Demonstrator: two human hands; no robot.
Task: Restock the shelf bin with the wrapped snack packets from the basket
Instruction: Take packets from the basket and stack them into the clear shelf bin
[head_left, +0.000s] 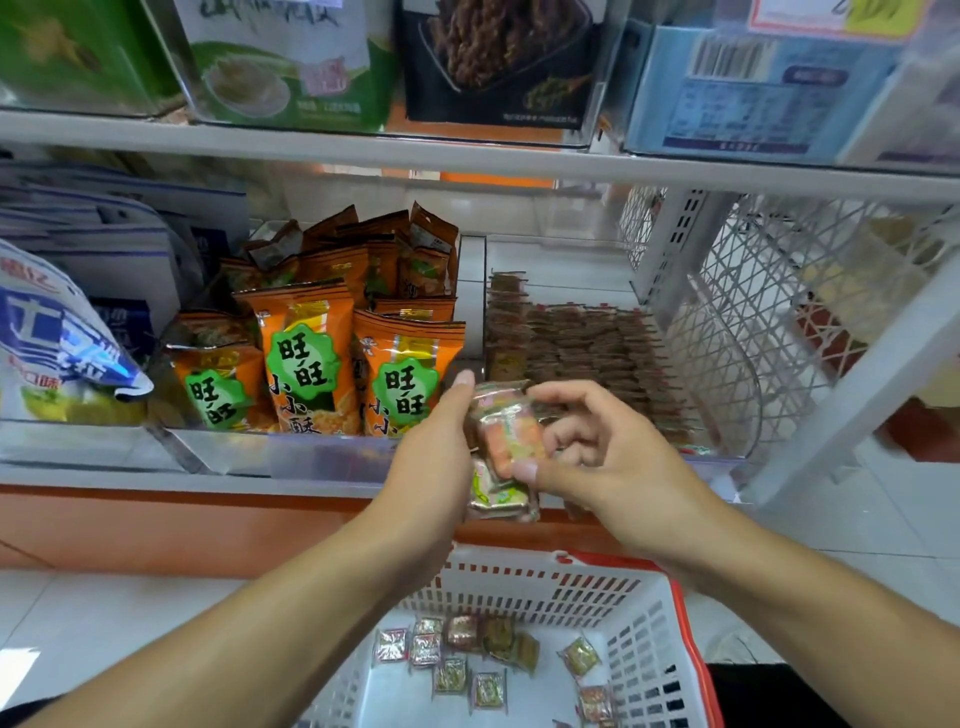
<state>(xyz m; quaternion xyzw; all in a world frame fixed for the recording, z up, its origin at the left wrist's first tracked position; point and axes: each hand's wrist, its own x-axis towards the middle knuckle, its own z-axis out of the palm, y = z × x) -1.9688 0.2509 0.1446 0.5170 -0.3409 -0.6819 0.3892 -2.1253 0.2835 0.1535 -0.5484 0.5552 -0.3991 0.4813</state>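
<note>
Both hands hold one loose stack of wrapped snack packets in front of the shelf edge, above the basket. Left hand cups the stack's left side, fingers curled around it. Right hand pinches the top packet between thumb and fingers.

Risk: the stack is unbound and the wrappers look slick, so peeling one off could fan the rest out and drop them (most likely back into the basket, possibly onto the floor).

The target shelf bin, on the right, already holds tight rows; a careless drop could knock them askew. The orange bags in the bin to the left sit close, so misfiling is possible. More packets remain in the basket.
</note>
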